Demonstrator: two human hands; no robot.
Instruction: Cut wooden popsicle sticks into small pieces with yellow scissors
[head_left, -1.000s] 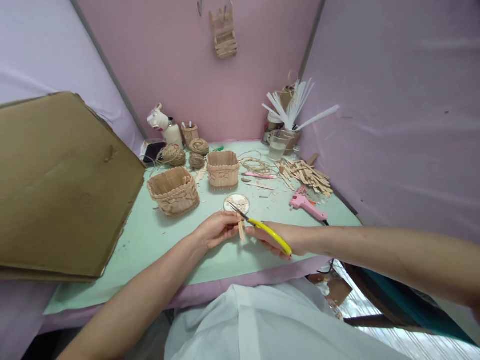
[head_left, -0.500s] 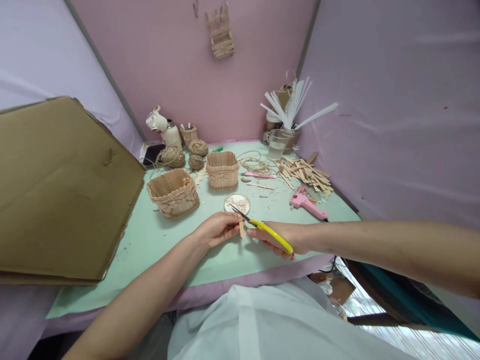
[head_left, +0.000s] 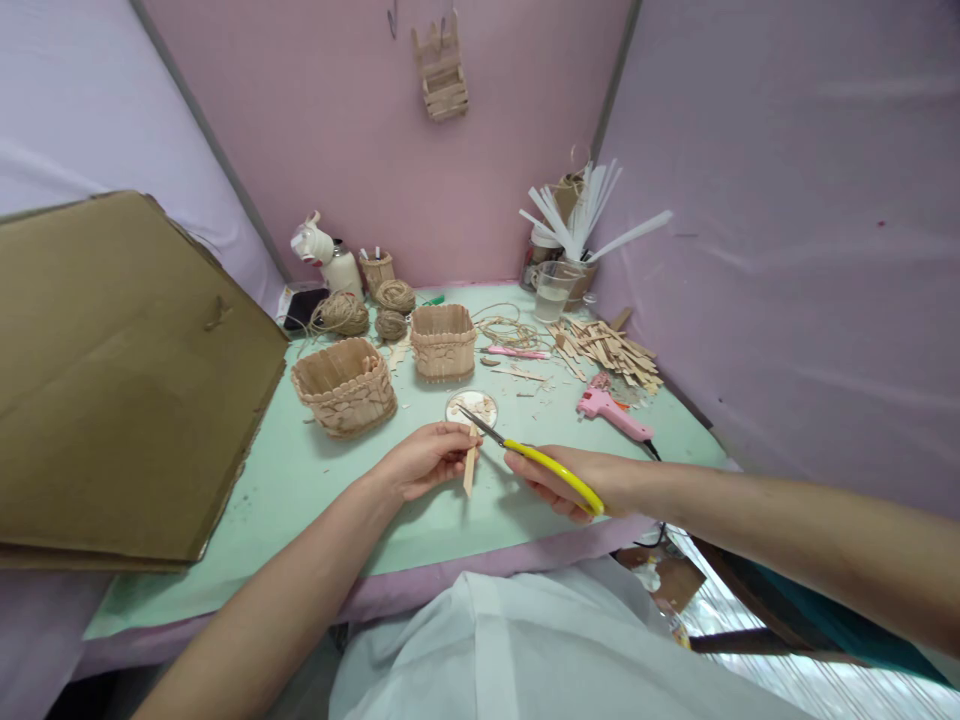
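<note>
mint-green table (head_left: 300,500), pink back wall (head_left: 345,130), pale purple sheeting at the sides. left hand (head_left: 435,460) pinches flat pale wooden stick (head_left: 470,470) in front of round white dish (head_left: 484,408); right hand (head_left: 562,480) wrapped round yellow-handled scissors (head_left: 555,468), blades over dish. stick's upper end partly behind fingers. brown cardboard sheet (head_left: 127,380) cut off at left edge.

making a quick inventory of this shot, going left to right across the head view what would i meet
Cardboard, nearer basket, farther basket, slim pink tool, pink glue gun.
</note>
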